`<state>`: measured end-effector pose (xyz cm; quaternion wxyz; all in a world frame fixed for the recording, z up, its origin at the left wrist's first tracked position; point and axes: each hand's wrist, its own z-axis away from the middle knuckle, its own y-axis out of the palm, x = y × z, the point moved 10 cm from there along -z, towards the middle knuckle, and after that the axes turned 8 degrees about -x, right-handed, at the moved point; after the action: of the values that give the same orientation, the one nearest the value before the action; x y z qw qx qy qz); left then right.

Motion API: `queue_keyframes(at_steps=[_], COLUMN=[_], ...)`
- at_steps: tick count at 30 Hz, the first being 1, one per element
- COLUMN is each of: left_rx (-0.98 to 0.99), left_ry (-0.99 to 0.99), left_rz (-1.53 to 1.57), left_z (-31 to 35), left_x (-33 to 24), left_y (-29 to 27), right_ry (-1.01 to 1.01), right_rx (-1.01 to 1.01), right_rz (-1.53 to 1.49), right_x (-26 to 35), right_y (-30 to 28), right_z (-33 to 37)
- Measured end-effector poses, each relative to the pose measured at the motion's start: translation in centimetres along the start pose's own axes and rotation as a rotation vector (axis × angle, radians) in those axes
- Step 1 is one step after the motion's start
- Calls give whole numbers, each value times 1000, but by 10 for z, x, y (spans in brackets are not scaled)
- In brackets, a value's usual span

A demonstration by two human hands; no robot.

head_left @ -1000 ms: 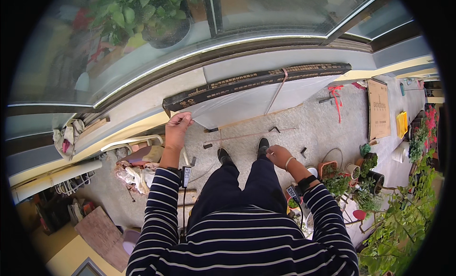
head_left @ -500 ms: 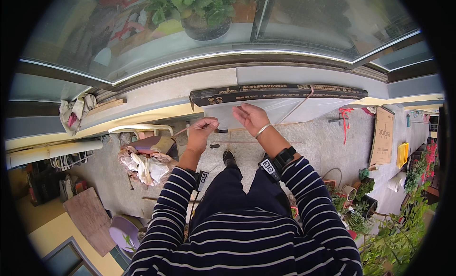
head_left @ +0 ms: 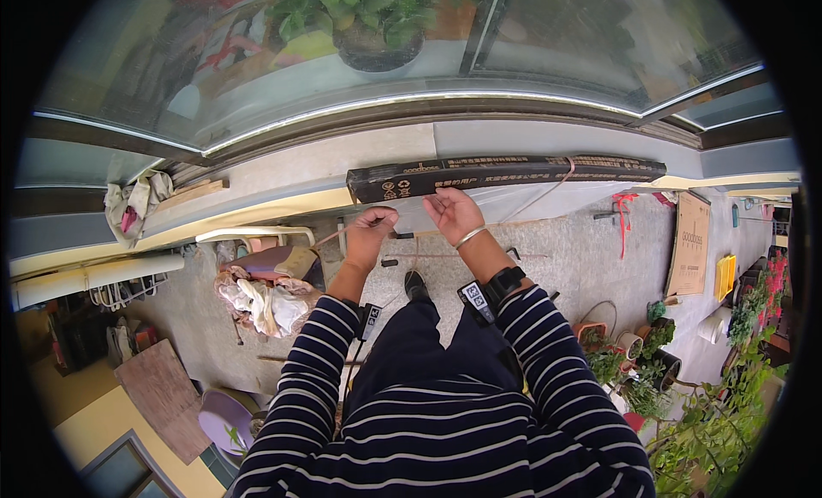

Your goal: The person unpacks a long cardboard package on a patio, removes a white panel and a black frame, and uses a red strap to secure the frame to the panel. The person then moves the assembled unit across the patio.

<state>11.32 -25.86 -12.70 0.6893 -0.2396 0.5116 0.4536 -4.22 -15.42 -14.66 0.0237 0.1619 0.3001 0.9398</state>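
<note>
A long, flat carton (head_left: 505,174) with a black printed edge lies along the ledge under the window. A thin pinkish strap (head_left: 565,171) crosses it near its right end. My right hand (head_left: 458,215), palm partly up and fingers loosely bent and apart, meets the carton's near edge left of its middle. To its left, my left hand (head_left: 370,234) is closed in a pinch just below the carton's left end. From that pinch a thin pinkish strap end (head_left: 327,239) runs down to the left. The fingertips of the left hand are partly hidden.
A bundle of cloth and plastic (head_left: 270,305) lies on the floor at left, beside a white curved frame (head_left: 257,232). A brown carton (head_left: 690,241) leans at right near potted plants (head_left: 642,369). A rag (head_left: 137,207) hangs over the ledge.
The carton's near edge has tipped, showing more of its black face. My right hand has come up against it with fingers less spread. My left hand has shifted slightly right.
</note>
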Motion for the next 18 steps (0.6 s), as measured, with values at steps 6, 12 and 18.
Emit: queue_keyframes(at_steps=[6,12,18], left_rx=[-162,-166,23], left_ry=[1,-58,-189], left_rz=[190,462,491], left_z=[-36,-61,-82], left_x=[20,34,35], left_y=[-20,-32,-28], right_ry=[-74,-87,-198], right_rx=[86,131,130], right_rz=[155,154,355], right_x=[12,15,22], right_y=[1,-4,-28], right_z=[35,52,35])
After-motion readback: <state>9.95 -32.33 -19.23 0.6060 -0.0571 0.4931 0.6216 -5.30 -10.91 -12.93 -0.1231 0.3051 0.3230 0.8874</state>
